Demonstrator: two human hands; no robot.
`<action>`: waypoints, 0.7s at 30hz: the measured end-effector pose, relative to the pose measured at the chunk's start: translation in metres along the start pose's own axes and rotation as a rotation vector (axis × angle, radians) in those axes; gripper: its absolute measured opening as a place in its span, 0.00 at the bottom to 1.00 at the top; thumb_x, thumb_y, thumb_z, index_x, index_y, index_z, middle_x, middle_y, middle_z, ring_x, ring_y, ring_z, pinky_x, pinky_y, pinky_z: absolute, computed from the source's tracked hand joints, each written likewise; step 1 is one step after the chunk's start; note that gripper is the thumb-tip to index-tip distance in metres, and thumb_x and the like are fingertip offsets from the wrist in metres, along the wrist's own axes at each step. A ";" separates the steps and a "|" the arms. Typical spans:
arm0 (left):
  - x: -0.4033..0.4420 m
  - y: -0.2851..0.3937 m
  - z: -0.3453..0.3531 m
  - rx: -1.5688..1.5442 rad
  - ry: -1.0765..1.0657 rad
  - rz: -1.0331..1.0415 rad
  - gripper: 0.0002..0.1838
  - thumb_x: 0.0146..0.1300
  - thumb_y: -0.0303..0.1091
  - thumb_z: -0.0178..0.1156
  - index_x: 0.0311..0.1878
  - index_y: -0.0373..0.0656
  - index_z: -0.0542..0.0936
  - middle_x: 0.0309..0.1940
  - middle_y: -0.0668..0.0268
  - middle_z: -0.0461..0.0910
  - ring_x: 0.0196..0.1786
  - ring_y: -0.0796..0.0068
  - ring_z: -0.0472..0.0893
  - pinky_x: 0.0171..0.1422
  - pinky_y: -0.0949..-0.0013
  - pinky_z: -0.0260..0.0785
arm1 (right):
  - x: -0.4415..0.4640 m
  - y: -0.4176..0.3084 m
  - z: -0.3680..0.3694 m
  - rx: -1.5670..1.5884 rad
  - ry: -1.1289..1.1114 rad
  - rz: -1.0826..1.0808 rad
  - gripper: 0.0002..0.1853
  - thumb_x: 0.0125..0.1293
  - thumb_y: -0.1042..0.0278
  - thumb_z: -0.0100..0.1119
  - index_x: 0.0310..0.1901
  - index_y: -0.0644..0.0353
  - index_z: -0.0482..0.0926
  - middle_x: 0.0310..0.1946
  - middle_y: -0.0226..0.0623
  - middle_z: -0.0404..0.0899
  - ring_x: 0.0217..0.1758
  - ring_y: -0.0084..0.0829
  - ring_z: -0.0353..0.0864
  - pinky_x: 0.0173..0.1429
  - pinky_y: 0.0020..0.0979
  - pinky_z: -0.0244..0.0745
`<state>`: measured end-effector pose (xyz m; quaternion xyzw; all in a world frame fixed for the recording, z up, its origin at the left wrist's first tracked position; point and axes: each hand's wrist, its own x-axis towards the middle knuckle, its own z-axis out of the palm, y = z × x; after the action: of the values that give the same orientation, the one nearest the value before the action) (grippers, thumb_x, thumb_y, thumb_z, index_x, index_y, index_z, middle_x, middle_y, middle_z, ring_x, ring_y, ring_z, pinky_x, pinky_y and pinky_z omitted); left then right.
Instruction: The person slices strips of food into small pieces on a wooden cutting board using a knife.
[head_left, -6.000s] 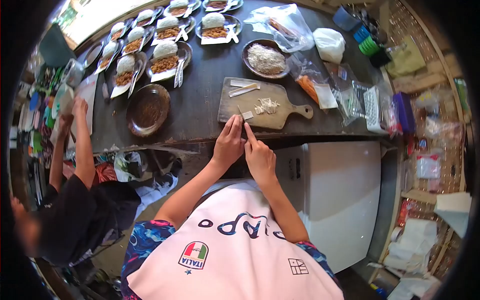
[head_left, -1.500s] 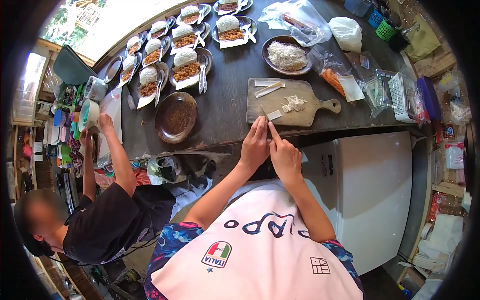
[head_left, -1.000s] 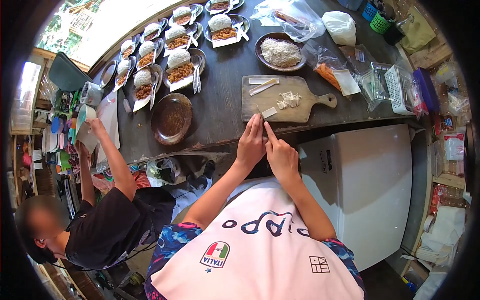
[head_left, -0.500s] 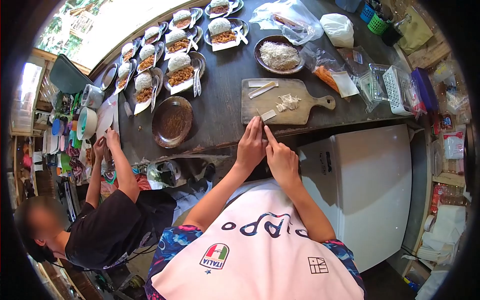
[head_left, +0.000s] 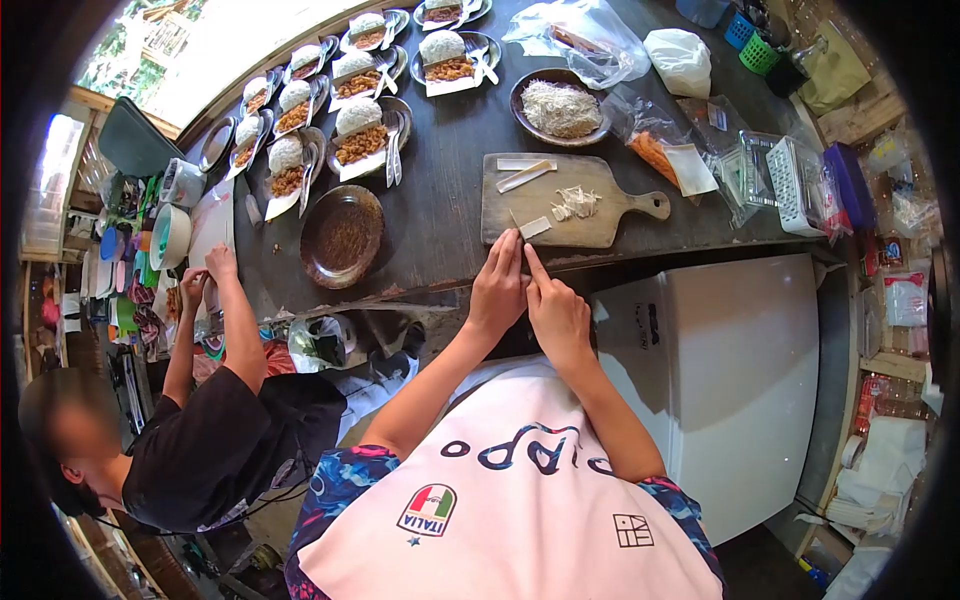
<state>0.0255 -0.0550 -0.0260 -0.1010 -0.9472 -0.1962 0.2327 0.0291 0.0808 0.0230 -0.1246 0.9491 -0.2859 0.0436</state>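
My left hand (head_left: 499,287) is closed at the near edge of a wooden cutting board (head_left: 610,233). A thin blade, seemingly a knife (head_left: 515,217), shows at its fingertips; the handle is hidden. Beside it my right hand (head_left: 557,313) has its index finger stretched toward the blade, the other fingers curled; what they grip, if anything, is hidden. Just past the fingertips lies a short pale strip (head_left: 536,227). A small heap of pale shreds (head_left: 577,202) and longer pale strips (head_left: 526,177) rest on the board.
A bowl of white shreds (head_left: 560,108) stands behind the board. To the left are an empty brown plate (head_left: 342,240) and several plates of rice (head_left: 358,118) with spoons and forks. Bagged carrots (head_left: 652,155) lie right. A co-worker (head_left: 220,440) works at far left; a white fridge (head_left: 740,370) stands below the counter.
The view has shifted slightly. Both my hands stay together at the board's near edge, almost unmoved. The co-worker's hands have shifted a little at the far left.
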 end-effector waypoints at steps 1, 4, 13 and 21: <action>0.001 0.001 -0.001 -0.012 0.008 -0.005 0.32 0.57 0.24 0.61 0.66 0.19 0.75 0.71 0.44 0.71 0.76 0.49 0.72 0.78 0.57 0.70 | 0.001 0.000 0.000 0.013 0.009 -0.011 0.29 0.77 0.59 0.53 0.79 0.36 0.70 0.26 0.46 0.83 0.29 0.53 0.88 0.38 0.52 0.86; 0.000 0.002 -0.003 0.005 -0.002 -0.013 0.32 0.58 0.27 0.61 0.66 0.19 0.75 0.71 0.44 0.71 0.76 0.50 0.71 0.80 0.59 0.68 | -0.003 0.000 -0.004 -0.001 -0.037 0.011 0.29 0.78 0.60 0.52 0.79 0.36 0.70 0.27 0.46 0.83 0.29 0.52 0.88 0.38 0.52 0.86; -0.003 -0.001 -0.001 -0.039 0.026 -0.018 0.31 0.57 0.27 0.61 0.64 0.19 0.77 0.71 0.44 0.72 0.76 0.52 0.72 0.79 0.59 0.69 | 0.015 0.004 0.001 0.023 -0.005 -0.043 0.28 0.78 0.60 0.52 0.79 0.38 0.71 0.30 0.49 0.86 0.33 0.53 0.89 0.42 0.52 0.86; 0.002 -0.001 -0.003 -0.036 0.060 -0.014 0.32 0.56 0.26 0.60 0.66 0.20 0.75 0.68 0.46 0.74 0.75 0.51 0.72 0.79 0.57 0.69 | -0.006 -0.002 -0.015 0.037 -0.065 0.001 0.29 0.77 0.62 0.52 0.78 0.39 0.71 0.30 0.50 0.85 0.34 0.54 0.89 0.43 0.54 0.84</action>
<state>0.0251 -0.0567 -0.0228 -0.0924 -0.9368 -0.2177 0.2577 0.0328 0.0884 0.0370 -0.1326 0.9419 -0.2989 0.0768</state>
